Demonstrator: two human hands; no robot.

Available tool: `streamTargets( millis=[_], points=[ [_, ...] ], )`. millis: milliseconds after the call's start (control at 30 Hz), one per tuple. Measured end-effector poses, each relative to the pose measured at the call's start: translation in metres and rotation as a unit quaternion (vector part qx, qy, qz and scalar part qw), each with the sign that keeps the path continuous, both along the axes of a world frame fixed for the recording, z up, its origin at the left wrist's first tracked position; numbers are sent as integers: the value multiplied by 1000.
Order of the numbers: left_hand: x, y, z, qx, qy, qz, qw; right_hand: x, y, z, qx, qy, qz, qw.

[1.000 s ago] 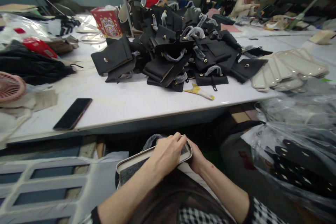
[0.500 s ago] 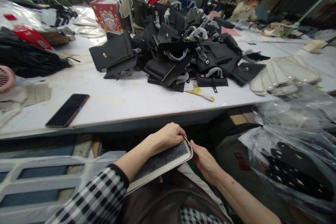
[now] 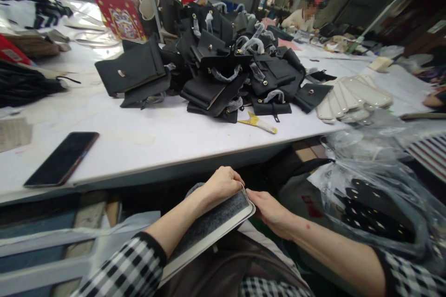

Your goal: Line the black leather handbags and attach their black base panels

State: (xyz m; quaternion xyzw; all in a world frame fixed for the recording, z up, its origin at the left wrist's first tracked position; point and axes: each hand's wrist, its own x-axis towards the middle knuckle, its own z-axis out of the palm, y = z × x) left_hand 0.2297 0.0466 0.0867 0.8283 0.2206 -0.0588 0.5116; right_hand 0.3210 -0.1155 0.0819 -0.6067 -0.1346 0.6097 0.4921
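Observation:
A flat piece with a pale border and dark grey fuzzy middle [image 3: 223, 216] lies tilted across my lap. My left hand [image 3: 225, 183] is closed over its upper edge near the far corner, fingers curled. At that same rounded corner, my right hand [image 3: 267, 209] pinches the rim between thumb and fingers. The fingertips of both hands are close together there, and some are hidden behind the piece.
Black bags [image 3: 216, 79] are heaped on the white table [image 3: 167, 141]. Around them are a phone [image 3: 62, 160], a yellow-handled tool [image 3: 259, 123], pale panels [image 3: 355, 95] and a red box [image 3: 121, 16]. A clear plastic bag [image 3: 379, 195] stands at the right. People sit beyond the table.
The view has turned slightly to the right, so the table's contents sit further left. Both hands remain at the piece's corner, with the right hand slightly closer to the left. More of the right sleeve shows.

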Motion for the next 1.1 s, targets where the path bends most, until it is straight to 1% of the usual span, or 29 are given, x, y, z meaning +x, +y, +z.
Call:
streamTargets(
  millis=[100, 167, 233, 267, 333, 433, 500, 567, 667, 767, 833, 900, 967, 1033, 1100],
  points=[
    [-1, 2, -1, -2, -4, 1, 1000, -1, 2, -5, -21, -106, 24, 994],
    [-1, 3, -3, -4, -6, 0, 1000, -1, 3, -6, -40, -185, 47, 981],
    [-2, 5, -4, -6, -6, -1, 1000, -2, 4, -4, -57, -239, 67, 967],
    [-2, 6, -5, -6, -7, -2, 1000, -3, 5, -1, -60, -248, 75, 964],
    [-2, 7, -6, -8, -11, -4, 1000, -4, 6, 5, -62, -231, 85, 967],
    [-3, 9, -9, -12, -22, -9, 1000, -5, 8, 13, -58, -144, 89, 984],
    [-3, 10, -10, -14, -27, -15, 999, -4, 9, 14, -62, -123, 95, 986],
    [-3, 11, -11, -12, -30, -21, 999, -1, 10, 12, -75, -171, 110, 976],
    [-6, 13, -10, -5, -39, -39, 998, 4, 12, 7, -92, -251, 142, 953],
    [-12, 15, -9, 2, -53, -63, 997, 10, 15, 4, -96, -258, 167, 947],
    [-19, 14, -8, 6, -61, -66, 996, 13, 16, 3, -102, -264, 180, 942],
    [-29, 11, -6, 28, -57, -51, 997, 14, 16, 1, -99, -288, 193, 933],
    [-42, 6, -2, 74, -48, -16, 996, 14, 15, -1, -79, -313, 199, 926],
    [-58, -2, 4, 130, -37, 28, 990, 11, 11, -5, -55, -312, 182, 931],
    [-74, -13, 11, 171, -34, 75, 982, 5, 6, -8, -29, -287, 144, 947]
  ],
)
